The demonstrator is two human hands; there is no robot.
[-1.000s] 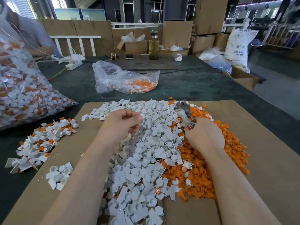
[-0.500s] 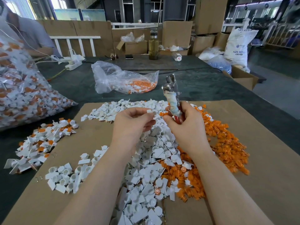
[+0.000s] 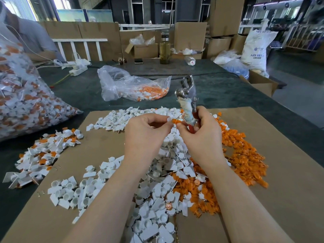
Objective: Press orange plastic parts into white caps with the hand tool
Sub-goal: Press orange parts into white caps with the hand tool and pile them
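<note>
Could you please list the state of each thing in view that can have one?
left hand: raised, pinching a white cap
right hand: gripping the hand tool, fingertips on an orange part
hand tool: upright, head up
clear bag: open, slumped on the table
glass bottle: upright, capped
cardboard box: flaps open

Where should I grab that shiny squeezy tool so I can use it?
Grip the hand tool by its wrapped and red handles, low down, coming from the right side as the right hand does. Its metal head points up, so the handles are the free, long part.
</note>
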